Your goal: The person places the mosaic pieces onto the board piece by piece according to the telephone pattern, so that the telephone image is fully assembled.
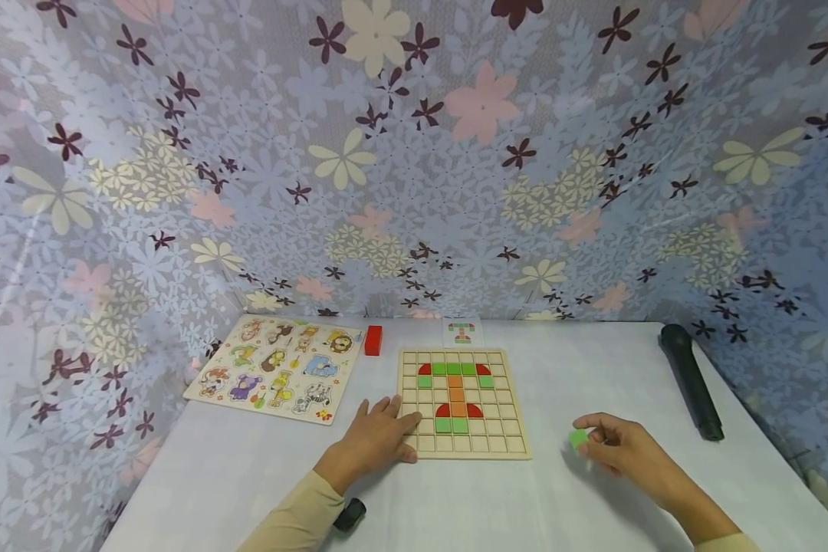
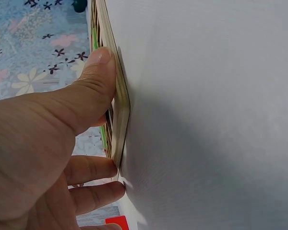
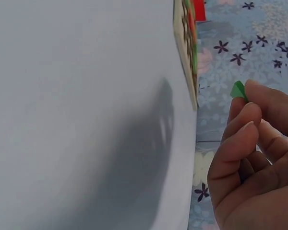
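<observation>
A wooden grid board lies flat on the table, with green, orange and red tiles set in a T-like pattern. Two green tiles sit side by side below the lower red rounded ones. My left hand rests at the board's left edge, fingers extended; the left wrist view shows its thumb against the rim near a corner. Right of the board, my right hand pinches a small green tile between thumb and fingertips. In the right wrist view, the green tile sticks out past the fingertips.
Behind the board lies a pattern card, and a red block is to its left. An animal puzzle board lies at the left. A black cylindrical object is at the right edge; a small black item lies near the left sleeve.
</observation>
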### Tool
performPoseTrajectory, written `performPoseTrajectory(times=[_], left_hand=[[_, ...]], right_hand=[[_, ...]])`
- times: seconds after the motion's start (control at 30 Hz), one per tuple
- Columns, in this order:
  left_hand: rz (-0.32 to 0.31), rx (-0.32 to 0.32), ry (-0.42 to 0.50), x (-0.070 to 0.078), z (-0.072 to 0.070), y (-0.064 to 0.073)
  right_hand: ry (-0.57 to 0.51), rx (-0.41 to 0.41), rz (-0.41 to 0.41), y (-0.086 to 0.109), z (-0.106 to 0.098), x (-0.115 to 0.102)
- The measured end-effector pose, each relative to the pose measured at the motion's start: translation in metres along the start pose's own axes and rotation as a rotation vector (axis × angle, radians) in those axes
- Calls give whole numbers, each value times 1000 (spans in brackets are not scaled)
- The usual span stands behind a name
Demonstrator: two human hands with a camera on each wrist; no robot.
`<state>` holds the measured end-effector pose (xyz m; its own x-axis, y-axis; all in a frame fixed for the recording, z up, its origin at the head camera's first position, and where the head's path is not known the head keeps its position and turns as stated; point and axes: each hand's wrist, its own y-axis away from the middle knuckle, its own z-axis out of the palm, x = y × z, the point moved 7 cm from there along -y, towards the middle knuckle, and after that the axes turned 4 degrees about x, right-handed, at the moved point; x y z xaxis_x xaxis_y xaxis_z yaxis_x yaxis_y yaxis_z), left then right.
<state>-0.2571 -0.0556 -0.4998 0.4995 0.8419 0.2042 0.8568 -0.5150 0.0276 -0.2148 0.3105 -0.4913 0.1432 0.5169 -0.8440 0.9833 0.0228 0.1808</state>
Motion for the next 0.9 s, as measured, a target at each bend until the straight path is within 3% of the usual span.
performPoseTrajectory(times=[0.27, 0.53, 0.77, 0.9], left_hand=[[-14, -11, 22, -3, 0, 0], [-7, -1, 9, -3, 0, 1], [-2, -2, 12, 0, 0, 1], [-2, 8, 9, 0, -2, 1]], right_hand=[[-165, 49, -61, -24, 10, -20], [-283, 69, -60, -49, 40, -34], [-245, -52, -63, -64, 86, -43], [-116, -88, -108, -66, 106, -52]])
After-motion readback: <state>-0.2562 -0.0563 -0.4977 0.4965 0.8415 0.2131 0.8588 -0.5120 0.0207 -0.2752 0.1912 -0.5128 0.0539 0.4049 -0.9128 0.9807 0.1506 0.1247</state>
